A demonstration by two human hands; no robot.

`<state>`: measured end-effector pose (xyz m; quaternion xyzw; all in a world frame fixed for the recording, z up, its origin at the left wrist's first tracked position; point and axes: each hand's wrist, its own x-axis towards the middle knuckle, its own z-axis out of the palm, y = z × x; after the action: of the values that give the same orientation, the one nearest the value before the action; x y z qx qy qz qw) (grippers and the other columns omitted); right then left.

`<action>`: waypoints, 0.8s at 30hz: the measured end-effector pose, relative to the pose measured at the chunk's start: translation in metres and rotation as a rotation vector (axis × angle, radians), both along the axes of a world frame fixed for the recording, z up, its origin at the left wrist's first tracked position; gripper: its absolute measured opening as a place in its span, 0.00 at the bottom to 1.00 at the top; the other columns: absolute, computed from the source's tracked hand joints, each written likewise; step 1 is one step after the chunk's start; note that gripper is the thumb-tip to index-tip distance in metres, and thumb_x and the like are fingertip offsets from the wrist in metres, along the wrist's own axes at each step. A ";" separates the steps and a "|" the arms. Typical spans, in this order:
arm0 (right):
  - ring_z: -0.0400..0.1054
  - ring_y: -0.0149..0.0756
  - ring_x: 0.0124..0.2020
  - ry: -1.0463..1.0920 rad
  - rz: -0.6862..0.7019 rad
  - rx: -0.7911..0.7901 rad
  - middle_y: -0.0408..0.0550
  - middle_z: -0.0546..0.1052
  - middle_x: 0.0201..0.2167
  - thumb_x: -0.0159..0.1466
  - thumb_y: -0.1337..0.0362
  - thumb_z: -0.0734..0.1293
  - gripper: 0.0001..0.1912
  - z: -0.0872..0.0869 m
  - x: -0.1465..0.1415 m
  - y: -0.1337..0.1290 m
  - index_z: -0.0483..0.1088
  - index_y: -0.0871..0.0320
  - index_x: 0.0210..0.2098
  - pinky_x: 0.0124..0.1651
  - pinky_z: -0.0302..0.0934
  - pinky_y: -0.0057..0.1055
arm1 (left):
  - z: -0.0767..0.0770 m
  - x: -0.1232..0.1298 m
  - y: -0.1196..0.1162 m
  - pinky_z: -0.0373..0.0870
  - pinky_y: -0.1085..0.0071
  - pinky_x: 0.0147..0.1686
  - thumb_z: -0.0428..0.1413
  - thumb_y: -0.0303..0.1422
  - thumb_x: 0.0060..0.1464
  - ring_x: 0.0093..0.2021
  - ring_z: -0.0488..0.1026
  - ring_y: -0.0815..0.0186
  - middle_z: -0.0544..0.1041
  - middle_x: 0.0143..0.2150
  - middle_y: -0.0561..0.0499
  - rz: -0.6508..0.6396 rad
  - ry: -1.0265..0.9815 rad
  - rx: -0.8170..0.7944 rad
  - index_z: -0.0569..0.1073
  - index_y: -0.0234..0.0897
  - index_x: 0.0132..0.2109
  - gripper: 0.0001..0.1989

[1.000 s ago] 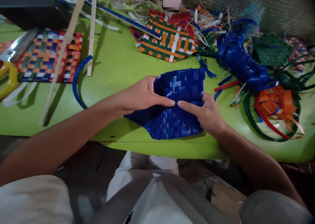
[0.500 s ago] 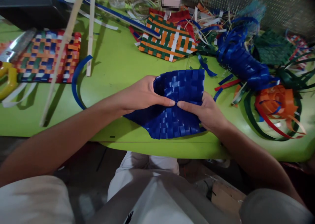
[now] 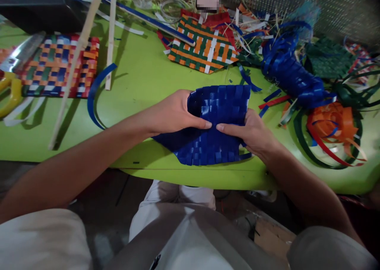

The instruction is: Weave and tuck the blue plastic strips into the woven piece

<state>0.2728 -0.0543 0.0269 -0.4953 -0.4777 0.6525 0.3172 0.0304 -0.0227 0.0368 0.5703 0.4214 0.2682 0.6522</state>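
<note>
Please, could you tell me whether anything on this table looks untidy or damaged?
Yes. At the lower right of the blue woven piece, near the right hand, one strip bows away from the weave, leaving a gap. Also, the blue strip bundle looks tangled, with scattered offcuts beside it.

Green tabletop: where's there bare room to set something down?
Widest bare patch: beyond the left hand, between the curved blue strip and the orange-and-green woven mat. A smaller one lies between the right hand and the orange strips. The blue woven piece takes up the near middle. Crowded: back right around the blue bundle, and left, with scissors and checkered mat.
</note>
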 end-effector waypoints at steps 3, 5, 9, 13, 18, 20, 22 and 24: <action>0.89 0.58 0.51 0.026 0.016 -0.013 0.49 0.92 0.48 0.52 0.51 0.92 0.29 -0.001 0.000 0.001 0.86 0.52 0.49 0.60 0.85 0.57 | 0.000 -0.001 0.000 0.88 0.62 0.48 0.80 0.39 0.46 0.44 0.86 0.58 0.87 0.41 0.51 -0.011 0.023 0.030 0.83 0.37 0.46 0.23; 0.88 0.59 0.52 0.034 0.019 -0.016 0.49 0.91 0.49 0.54 0.52 0.91 0.27 -0.002 0.000 0.000 0.86 0.51 0.50 0.60 0.85 0.57 | 0.000 -0.001 0.000 0.88 0.62 0.47 0.80 0.39 0.47 0.43 0.86 0.58 0.87 0.40 0.51 -0.014 0.031 0.029 0.83 0.37 0.46 0.22; 0.88 0.60 0.53 0.036 0.003 -0.017 0.48 0.91 0.48 0.56 0.53 0.89 0.25 -0.005 -0.001 -0.002 0.86 0.51 0.50 0.59 0.86 0.57 | 0.001 0.000 -0.001 0.88 0.61 0.48 0.80 0.39 0.47 0.44 0.86 0.56 0.87 0.41 0.50 -0.014 0.019 0.022 0.83 0.37 0.47 0.23; 0.88 0.60 0.53 0.030 0.006 -0.011 0.48 0.91 0.48 0.57 0.52 0.88 0.25 -0.007 0.000 -0.002 0.86 0.51 0.51 0.59 0.85 0.59 | 0.002 0.001 -0.001 0.88 0.62 0.47 0.80 0.38 0.46 0.44 0.86 0.57 0.87 0.40 0.51 -0.015 0.002 0.022 0.82 0.37 0.45 0.22; 0.88 0.60 0.52 0.038 -0.029 -0.028 0.48 0.91 0.48 0.55 0.53 0.90 0.27 -0.002 -0.004 -0.004 0.85 0.52 0.51 0.58 0.85 0.59 | 0.000 0.000 -0.001 0.87 0.64 0.45 0.80 0.38 0.47 0.42 0.85 0.59 0.86 0.40 0.51 -0.015 0.003 0.016 0.82 0.37 0.44 0.21; 0.88 0.60 0.52 0.040 -0.046 -0.025 0.48 0.91 0.48 0.54 0.52 0.90 0.28 0.000 -0.005 -0.005 0.85 0.52 0.50 0.58 0.86 0.59 | -0.001 0.001 -0.001 0.87 0.64 0.46 0.80 0.39 0.47 0.43 0.85 0.59 0.86 0.41 0.51 -0.018 0.012 0.024 0.81 0.37 0.43 0.21; 0.88 0.60 0.52 0.030 -0.048 -0.024 0.49 0.91 0.48 0.54 0.50 0.90 0.28 0.000 -0.007 -0.006 0.85 0.52 0.49 0.58 0.86 0.60 | -0.001 0.001 -0.001 0.87 0.63 0.48 0.80 0.39 0.46 0.44 0.85 0.58 0.86 0.41 0.51 -0.014 0.015 0.033 0.81 0.37 0.44 0.22; 0.88 0.59 0.51 0.029 -0.052 -0.021 0.49 0.91 0.47 0.54 0.50 0.90 0.28 0.000 -0.007 -0.006 0.85 0.52 0.49 0.57 0.86 0.59 | -0.001 0.002 -0.001 0.87 0.63 0.48 0.80 0.39 0.46 0.45 0.85 0.58 0.87 0.41 0.51 -0.012 0.017 0.029 0.82 0.37 0.44 0.22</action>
<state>0.2658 -0.0606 0.0266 -0.5013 -0.4533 0.6562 0.3356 0.0320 -0.0239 0.0360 0.5846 0.4195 0.2655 0.6417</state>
